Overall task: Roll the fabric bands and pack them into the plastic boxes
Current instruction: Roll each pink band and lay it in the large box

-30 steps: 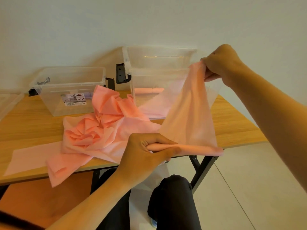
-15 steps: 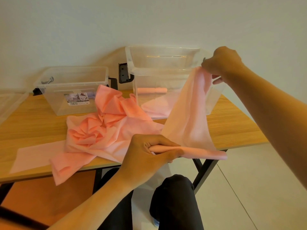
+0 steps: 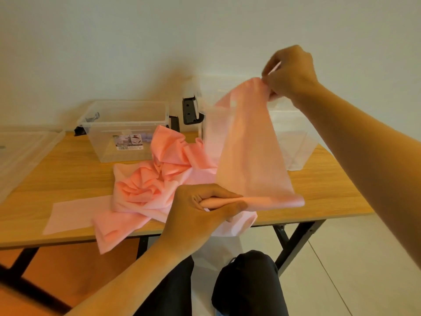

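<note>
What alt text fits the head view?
A person holds a pink fabric band between both hands: the left hand grips its rolled lower end, the right hand pinches the top. Behind, a fabric pile and two clear plastic boxes sit on a wooden table.

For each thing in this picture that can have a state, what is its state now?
pink band: stretched between both hands, lower end rolled
left hand: grips the pink band's rolled end
right hand: raised, pinches the pink band's upper end
fabric pile: crumpled, unrolled, on the table
left box: upright, lid off
right box: lid off, partly behind the pink band
</note>
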A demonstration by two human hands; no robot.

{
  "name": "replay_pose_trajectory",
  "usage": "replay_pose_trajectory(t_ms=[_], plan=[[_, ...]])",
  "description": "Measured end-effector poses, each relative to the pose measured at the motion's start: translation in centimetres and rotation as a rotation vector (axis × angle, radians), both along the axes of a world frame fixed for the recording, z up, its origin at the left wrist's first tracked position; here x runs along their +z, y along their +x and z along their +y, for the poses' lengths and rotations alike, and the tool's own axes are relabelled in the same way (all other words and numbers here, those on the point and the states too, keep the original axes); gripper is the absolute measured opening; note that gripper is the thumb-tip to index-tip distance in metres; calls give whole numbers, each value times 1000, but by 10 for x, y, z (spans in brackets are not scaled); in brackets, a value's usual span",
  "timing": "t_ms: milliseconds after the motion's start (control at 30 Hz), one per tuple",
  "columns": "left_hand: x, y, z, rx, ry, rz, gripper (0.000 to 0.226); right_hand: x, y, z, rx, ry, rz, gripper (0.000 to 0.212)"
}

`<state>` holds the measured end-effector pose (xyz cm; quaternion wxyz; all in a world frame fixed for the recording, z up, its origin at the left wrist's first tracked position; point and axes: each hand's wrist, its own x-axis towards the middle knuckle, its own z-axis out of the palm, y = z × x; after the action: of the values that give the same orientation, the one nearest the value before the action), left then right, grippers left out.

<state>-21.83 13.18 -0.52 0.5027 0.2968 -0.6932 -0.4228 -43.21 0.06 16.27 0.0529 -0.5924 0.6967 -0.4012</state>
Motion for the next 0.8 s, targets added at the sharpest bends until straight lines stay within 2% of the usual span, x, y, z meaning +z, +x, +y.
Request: replay_pose_trajectory(t_ms=[67, 200, 367, 467, 533, 700, 800], plan=[[0, -1, -1, -6, 23, 0, 11, -8, -16, 1, -151, 98, 99, 21], [-8, -13, 3, -39, 43, -34, 10, -23, -37, 16, -111, 153, -34, 17], [-15, -19, 6, -65, 46, -75, 11, -38, -48, 24, -118, 164, -73, 17], [-14, -19, 8, -71, 77, -33, 11, -49, -45, 46, -118, 110, -124, 27], [-16, -17, 8, -55, 97, 11, 13, -65, -40, 73, -110, 82, -183, 32], [-21, -17, 8, -73, 170, 69, 13, -120, -20, 167, -61, 113, -357, 27], [-22, -19, 12, -91, 176, 48, 18, -144, -7, 205, 86, 239, -567, 47]])
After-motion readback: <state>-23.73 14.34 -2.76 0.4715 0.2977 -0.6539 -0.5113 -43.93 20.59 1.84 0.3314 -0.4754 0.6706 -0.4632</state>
